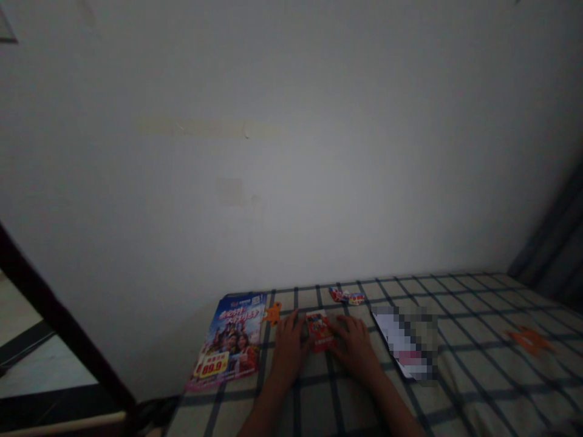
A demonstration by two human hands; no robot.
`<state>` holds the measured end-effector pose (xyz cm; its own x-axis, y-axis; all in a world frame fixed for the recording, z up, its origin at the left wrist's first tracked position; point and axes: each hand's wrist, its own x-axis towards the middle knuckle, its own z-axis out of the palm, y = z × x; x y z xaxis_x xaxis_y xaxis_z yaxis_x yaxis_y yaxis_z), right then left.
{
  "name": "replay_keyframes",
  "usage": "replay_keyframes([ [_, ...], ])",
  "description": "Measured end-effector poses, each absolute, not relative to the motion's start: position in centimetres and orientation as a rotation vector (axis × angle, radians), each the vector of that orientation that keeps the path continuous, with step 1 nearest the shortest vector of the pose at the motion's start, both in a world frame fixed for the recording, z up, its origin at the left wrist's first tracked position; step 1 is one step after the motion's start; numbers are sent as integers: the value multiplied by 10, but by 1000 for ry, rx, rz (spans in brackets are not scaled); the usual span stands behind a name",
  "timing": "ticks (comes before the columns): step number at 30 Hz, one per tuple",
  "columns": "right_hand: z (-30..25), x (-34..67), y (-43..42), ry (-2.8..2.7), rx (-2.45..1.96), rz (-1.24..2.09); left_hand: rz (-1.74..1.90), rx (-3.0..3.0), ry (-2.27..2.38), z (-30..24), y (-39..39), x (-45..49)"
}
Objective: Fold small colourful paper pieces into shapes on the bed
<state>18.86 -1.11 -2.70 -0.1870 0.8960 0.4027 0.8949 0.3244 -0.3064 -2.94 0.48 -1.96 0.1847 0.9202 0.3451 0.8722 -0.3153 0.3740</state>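
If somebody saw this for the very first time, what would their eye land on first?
Probably the colourful leaflet with its large 89.9, lying near the left edge of the checked cloth. Next, perhaps, the small red packet between the left hand and the right hand, then the orange shape far to the right.

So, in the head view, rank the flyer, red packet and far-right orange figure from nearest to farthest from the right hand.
1. Red packet: just left of the right hand.
2. Flyer: farther left, beyond the left hand.
3. Orange figure: far right, on the checked cloth.
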Motion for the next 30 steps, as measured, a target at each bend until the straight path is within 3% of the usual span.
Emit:
replay_keyframes([
  [18, -15, 190, -15, -2132, -1538, 162, 997, 2365, 1705, -24, 9, -29],
  [30, -21, 193, -14, -2110, -1471, 180, 921, 2336, 1657, -13, 5, -28],
])
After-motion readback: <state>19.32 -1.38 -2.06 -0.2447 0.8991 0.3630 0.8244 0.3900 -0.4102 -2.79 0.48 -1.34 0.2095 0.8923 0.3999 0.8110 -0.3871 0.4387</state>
